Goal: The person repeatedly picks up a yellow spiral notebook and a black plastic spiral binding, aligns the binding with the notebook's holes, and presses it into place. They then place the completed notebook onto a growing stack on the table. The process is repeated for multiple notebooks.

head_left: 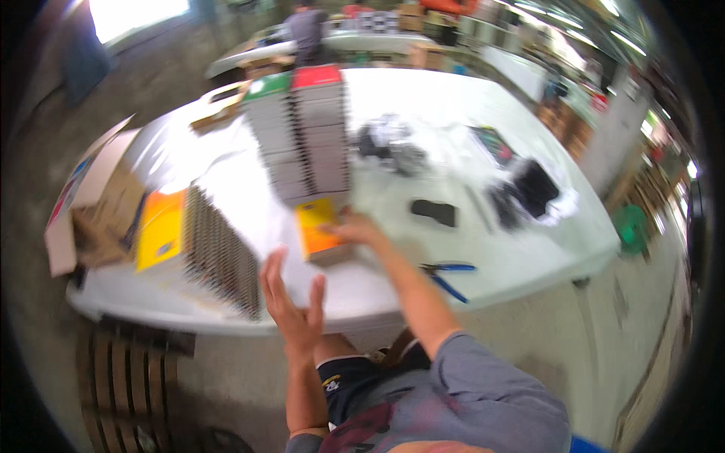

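Near the table's front edge, a small block of notebooks point(316, 215) with a yellow and orange cover lies at the foot of the tall stacks. My right hand point(353, 229) grips its right side, the thumb over the cover; the fingers are partly blurred. My left hand point(293, 306) is raised just in front, fingers and thumb apart, holding nothing. Behind the block rise two tall stacks of spiral notebooks, one with a green cover point(268, 87) on top, the other with a red cover point(317, 76). A leaning row of spiral notebooks point(219, 249) with a yellow front cover stands to the left.
Blue-handled pliers point(451, 273) and a flat black piece point(433, 212) lie to the right on the white table point(529, 260). Black bundles in clear plastic point(535, 189) lie farther right. An open cardboard box point(106, 204) stands at the left edge. Another person point(306, 34) is in the background.
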Demonstrator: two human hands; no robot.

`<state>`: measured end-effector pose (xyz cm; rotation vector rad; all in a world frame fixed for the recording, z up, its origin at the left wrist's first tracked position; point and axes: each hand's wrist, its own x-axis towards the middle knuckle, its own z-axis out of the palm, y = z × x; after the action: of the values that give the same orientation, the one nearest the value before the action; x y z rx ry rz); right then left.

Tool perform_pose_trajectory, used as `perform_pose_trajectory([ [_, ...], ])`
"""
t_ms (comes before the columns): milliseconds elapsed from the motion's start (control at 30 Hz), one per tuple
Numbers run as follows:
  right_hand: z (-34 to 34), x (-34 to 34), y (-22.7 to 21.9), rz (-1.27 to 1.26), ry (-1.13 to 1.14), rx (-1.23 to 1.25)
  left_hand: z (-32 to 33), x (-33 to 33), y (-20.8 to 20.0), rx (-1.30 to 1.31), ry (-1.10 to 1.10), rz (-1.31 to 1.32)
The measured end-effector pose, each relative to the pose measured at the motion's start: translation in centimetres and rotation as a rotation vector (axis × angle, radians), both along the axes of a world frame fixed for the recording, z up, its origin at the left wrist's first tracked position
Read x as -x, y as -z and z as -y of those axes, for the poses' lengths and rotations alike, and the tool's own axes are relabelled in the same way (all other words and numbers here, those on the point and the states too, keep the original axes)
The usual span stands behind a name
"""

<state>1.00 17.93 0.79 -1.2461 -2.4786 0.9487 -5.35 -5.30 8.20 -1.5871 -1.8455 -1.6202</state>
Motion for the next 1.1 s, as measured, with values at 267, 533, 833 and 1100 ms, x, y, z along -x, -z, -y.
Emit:
perform_pose_trajectory([
  [267,4.2,1.2,-1.0,-0.038,0.24,0.01,-10.9,5.6,12.1,0.805,-0.167,0.115],
  [533,1.7,0.6,0.6,-0.275,0.27,0.158,-9.3,4.8,12.1,0.734,-0.105,-0.211],
  [833,4.1,-3.6,-2.5,-0.512,0.203,-0.359,-9.4,5.0,11.7,0.846,-0.18,-0.376],
  [1100,9.0,-13.0,-2.5,-0.016,-0.093,-0.499,-7.1,-6.3,7.2,0.217,0.036,-0.593],
])
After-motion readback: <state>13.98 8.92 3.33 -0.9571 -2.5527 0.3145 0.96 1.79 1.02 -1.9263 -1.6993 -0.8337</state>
